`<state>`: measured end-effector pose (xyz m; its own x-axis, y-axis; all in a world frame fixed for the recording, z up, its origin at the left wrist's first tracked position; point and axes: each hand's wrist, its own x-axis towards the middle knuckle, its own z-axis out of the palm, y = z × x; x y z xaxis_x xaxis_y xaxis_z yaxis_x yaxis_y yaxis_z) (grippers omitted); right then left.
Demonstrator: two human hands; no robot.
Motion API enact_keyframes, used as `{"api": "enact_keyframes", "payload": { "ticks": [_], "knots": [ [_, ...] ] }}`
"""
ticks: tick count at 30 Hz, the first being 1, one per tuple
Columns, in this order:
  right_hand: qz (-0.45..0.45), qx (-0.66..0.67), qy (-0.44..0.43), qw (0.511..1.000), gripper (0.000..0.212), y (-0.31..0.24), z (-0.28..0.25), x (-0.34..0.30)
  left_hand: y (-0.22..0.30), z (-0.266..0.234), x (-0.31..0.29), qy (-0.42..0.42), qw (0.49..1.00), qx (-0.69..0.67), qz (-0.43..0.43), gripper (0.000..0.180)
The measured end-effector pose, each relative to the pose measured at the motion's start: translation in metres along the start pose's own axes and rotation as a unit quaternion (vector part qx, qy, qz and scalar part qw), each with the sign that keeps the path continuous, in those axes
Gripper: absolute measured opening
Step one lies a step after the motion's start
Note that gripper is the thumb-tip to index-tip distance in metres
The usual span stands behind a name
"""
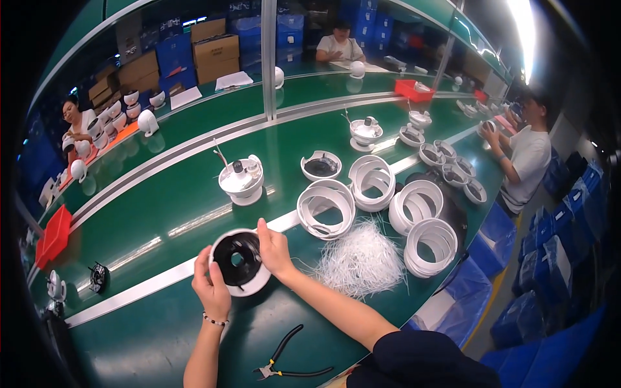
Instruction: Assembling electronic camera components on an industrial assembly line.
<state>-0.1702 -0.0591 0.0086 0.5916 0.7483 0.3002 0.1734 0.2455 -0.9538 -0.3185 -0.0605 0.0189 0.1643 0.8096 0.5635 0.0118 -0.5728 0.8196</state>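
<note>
A round white plastic housing with a black inner part (pixel 240 273) is held between my two hands above the near edge of the green bench. My left hand (pixel 212 288) wraps its left side, fingers curled on the rim. My right hand (pixel 275 251) grips the right side, thumb up along the rim. Below them lie diagonal cutters (pixel 272 371) with black handles, jaws apart. To the right of my right forearm is a heap of thin white plastic strips (pixel 362 260). Several white ring shells, one of them a wide ring (pixel 299 210), stand just beyond the heap.
Beyond my hands stands a white bowl-shaped assembly (pixel 242 192) with wires. Several black-lined bowls, one a near bowl (pixel 321 169), sit farther right. A red tray (pixel 54 236) is at the left. Co-workers sit across and to the right; blue bins (pixel 472 284) flank the bench.
</note>
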Motion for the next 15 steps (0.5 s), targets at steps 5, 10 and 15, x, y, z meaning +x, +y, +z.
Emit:
{"api": "enact_keyframes", "payload": {
  "ticks": [5,10,15],
  "knots": [
    [0.026,0.035,0.059,0.997,0.063,-0.001,0.012,-0.004,0.003,0.019,-0.003,0.087,0.994,0.01,0.069,0.038],
    [0.004,0.058,0.056,0.997,0.064,0.007,0.012,0.003,0.007,0.017,-0.004,0.067,0.993,0.045,0.087,0.04],
    [-0.055,-0.036,-0.035,0.997,0.045,-0.025,-0.017,0.025,0.011,0.011,0.008,0.033,0.998,-0.018,0.049,0.034]
  ]
}}
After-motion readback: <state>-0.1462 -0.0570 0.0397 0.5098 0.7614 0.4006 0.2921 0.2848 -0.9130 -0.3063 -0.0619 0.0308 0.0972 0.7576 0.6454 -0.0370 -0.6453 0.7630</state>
